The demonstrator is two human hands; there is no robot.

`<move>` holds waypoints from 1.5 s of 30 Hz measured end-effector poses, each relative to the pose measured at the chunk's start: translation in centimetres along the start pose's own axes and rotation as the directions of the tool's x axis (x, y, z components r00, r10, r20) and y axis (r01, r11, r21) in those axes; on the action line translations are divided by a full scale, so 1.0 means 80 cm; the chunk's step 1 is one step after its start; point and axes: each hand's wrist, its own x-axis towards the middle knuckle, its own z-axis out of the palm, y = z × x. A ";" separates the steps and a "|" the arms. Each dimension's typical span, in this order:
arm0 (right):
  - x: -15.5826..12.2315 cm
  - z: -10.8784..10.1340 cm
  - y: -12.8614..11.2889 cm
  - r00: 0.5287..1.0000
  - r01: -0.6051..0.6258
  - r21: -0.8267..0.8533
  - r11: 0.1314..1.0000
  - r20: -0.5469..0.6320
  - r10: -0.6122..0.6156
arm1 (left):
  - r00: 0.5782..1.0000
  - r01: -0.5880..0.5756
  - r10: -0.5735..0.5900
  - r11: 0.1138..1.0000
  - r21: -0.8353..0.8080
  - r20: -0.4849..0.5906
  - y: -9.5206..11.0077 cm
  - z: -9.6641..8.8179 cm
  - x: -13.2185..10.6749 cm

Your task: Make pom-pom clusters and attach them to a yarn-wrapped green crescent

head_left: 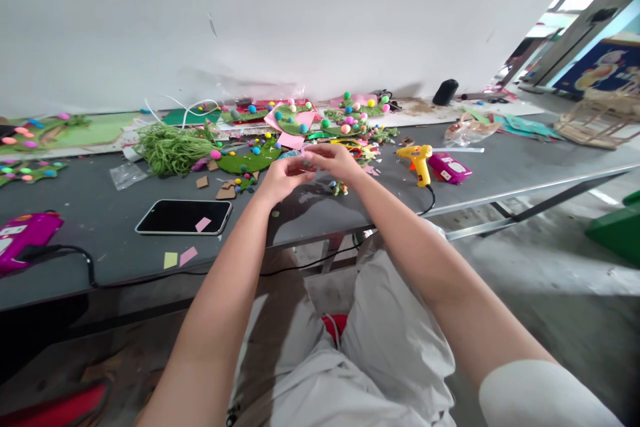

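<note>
I should keep my half-curled left fingers (302, 177) and right fingers (323, 149) light, any hold I can't make out, without brushing the small pompom-dotted piece (339, 188) at their four o'clock on the desk (505, 173).

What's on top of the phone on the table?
A pink paper scrap lies on the dark screen of the phone, toward its right end. The scrap hides the bit of screen beneath it; the phone covers the table under it.
</note>
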 end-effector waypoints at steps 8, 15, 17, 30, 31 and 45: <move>0.004 0.014 0.002 0.996 0.081 -0.144 0.986 -0.015 -0.084 | 0.997 0.011 -0.001 0.992 0.128 -0.077 0.000 -0.002 0.000; 0.003 -0.003 -0.003 0.990 0.058 -0.066 0.996 -0.124 -0.065 | 0.999 0.015 -0.009 0.990 0.138 -0.048 0.000 -0.002 -0.001; 0.001 -0.003 -0.005 0.998 0.050 -0.064 0.997 -0.025 -0.052 | 1.000 0.011 -0.010 0.995 0.099 -0.015 -0.003 0.000 0.000; -0.008 -0.003 -0.028 0.959 0.224 -0.300 0.927 -0.103 -0.265 | 0.990 -0.036 0.068 0.970 0.242 -0.125 0.010 0.007 0.002; -0.009 -0.003 -0.030 0.956 0.233 -0.283 0.930 -0.107 -0.272 | 0.991 -0.046 0.073 0.972 0.232 -0.111 0.016 0.010 0.000; -0.060 -0.020 -0.065 0.932 0.181 -0.184 0.966 0.346 -0.108 | 0.967 0.085 -0.190 0.867 -0.490 -0.169 0.039 0.087 -0.100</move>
